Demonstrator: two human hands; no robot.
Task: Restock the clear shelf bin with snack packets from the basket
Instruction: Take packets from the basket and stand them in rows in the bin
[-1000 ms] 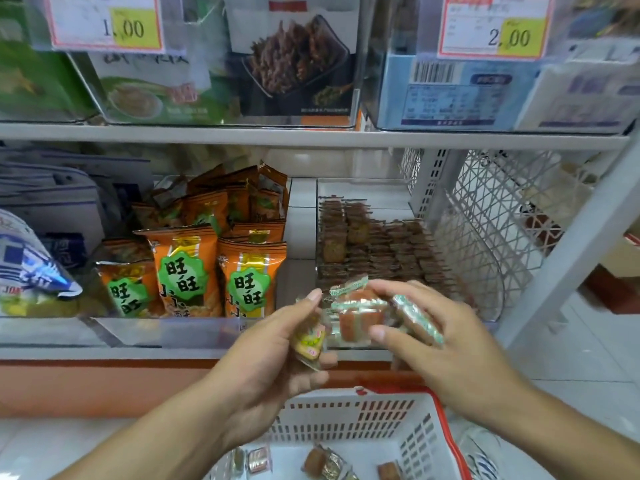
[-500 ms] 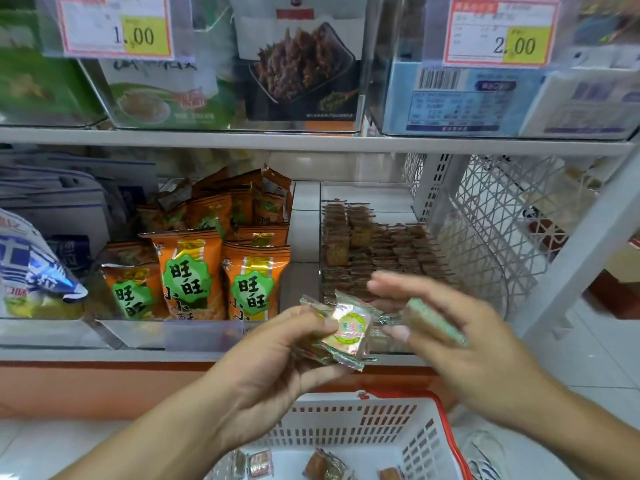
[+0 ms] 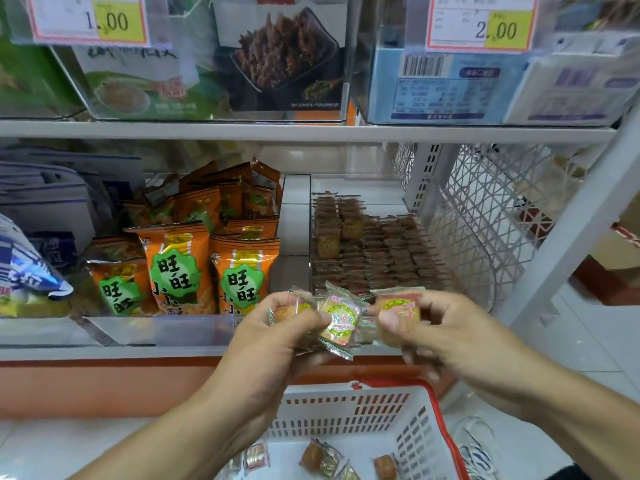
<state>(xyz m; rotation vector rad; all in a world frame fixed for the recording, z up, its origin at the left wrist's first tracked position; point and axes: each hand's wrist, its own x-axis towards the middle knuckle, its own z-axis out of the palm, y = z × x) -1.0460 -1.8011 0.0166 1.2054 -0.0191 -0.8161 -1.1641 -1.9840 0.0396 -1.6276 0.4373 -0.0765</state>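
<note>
Several small snack packets (image 3: 337,320) sit fanned between your hands in the head view, just in front of the clear shelf bin (image 3: 374,251) at 12 o'clock. Your left hand (image 3: 277,334) grips a cluster with curled fingers; your right hand (image 3: 446,327) pinches one packet (image 3: 398,308) between thumb and fingers. You look to be sorting a handful. Next, reach up into the bin's rows. More packets wait in the basket (image 3: 349,407) at 6 o'clock.

glossy crinkled plastic snack packets (image 3: 339,318), matt slotted plastic basket (image 3: 349,410)
</note>
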